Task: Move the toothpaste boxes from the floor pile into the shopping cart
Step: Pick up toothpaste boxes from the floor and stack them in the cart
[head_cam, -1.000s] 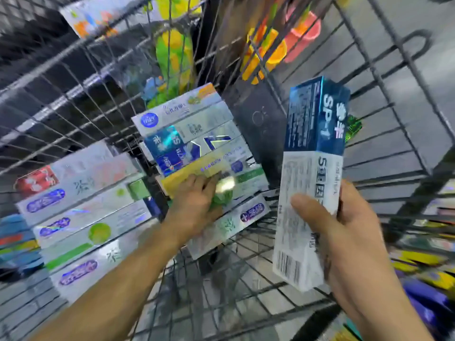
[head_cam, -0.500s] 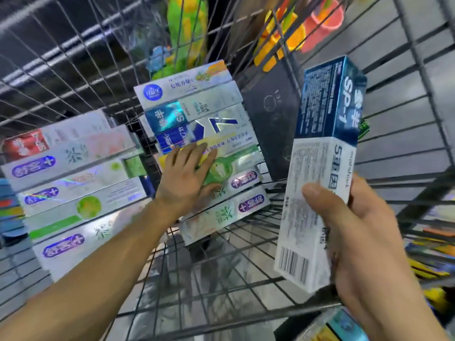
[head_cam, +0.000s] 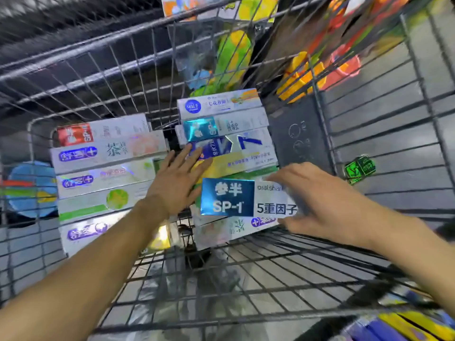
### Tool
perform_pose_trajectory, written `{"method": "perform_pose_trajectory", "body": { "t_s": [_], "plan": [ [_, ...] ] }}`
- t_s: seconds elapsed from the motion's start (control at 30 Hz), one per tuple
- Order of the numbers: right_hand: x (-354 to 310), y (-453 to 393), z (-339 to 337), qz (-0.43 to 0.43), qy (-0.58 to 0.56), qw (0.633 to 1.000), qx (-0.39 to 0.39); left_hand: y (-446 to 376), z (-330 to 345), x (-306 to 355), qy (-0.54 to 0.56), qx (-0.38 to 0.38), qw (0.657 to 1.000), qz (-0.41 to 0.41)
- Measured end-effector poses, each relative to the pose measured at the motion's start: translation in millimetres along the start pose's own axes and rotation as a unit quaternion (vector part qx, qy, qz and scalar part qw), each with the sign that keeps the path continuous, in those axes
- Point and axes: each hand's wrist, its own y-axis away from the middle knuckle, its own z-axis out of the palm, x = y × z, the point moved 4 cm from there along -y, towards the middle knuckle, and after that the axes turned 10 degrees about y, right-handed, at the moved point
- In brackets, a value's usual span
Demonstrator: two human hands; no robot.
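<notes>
Inside cart (head_cam: 369,286) | SP-1 box (head_cam: 246,198) now flat on stack | right hand (head_cam: 327,200) gripping it | left hand (head_cam: 177,180) open

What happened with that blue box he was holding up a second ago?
The right hand swung the blue SP-1 toothpaste box from upright down to lying flat against the right stack in the shopping cart. It still touches the box. The left hand stayed pressed on that stack; the left stack is unchanged.

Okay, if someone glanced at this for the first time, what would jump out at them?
The shiny blue toothpaste box lying sideways at the front of the right stack, with the right hand at its end. Then the left hand spread flat against that stack, and another stack of boxes at the left inside the wire cart.
</notes>
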Motion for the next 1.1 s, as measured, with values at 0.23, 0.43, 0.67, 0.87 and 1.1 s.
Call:
{"method": "perform_pose_trajectory", "body": {
  "t_s": [0.23,0.43,0.67,0.87,1.1],
  "plan": [
    [4,-50,87,-0.134,0.177,0.973,-0.063,15,3,-20,0.004,0.011,1.0,0.0],
    [16,-68,125,-0.11,0.175,0.977,-0.057,22,7,-13,0.012,0.0,1.0,-0.01],
    [13,-70,129,-0.133,0.217,0.967,-0.021,23,9,-8,0.024,-0.004,0.999,-0.028],
    [10,-71,132,-0.112,0.234,0.966,0.013,24,8,-5,0.016,-0.012,0.999,-0.046],
    [16,-74,121,-0.061,0.24,0.967,-0.055,29,4,2,0.022,-0.022,0.997,-0.067]
  ]
}}
